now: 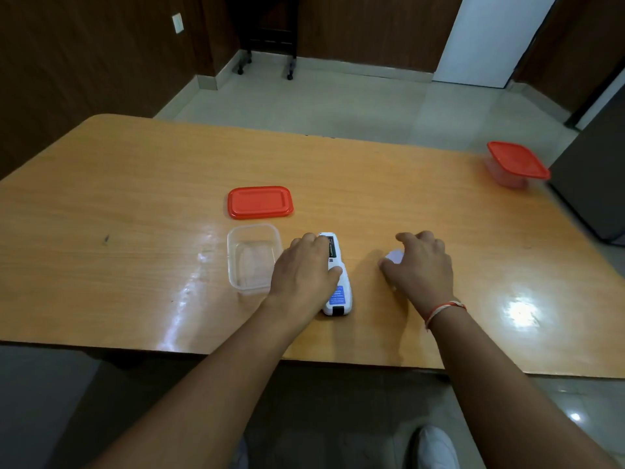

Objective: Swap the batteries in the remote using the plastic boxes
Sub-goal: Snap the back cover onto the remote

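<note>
Two hands: left hand on remote.

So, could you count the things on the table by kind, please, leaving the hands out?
Red lids: 2, one loose, one on the far box
Clear plastic boxes: 2, one open, one lidded
White remote: 1
Small white piece under the right hand: 1
Total: 6

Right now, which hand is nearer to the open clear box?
The left. The left hand rests on the remote, right beside the open clear box. The right hand is on the far side of the remote, over a small white piece.
</note>
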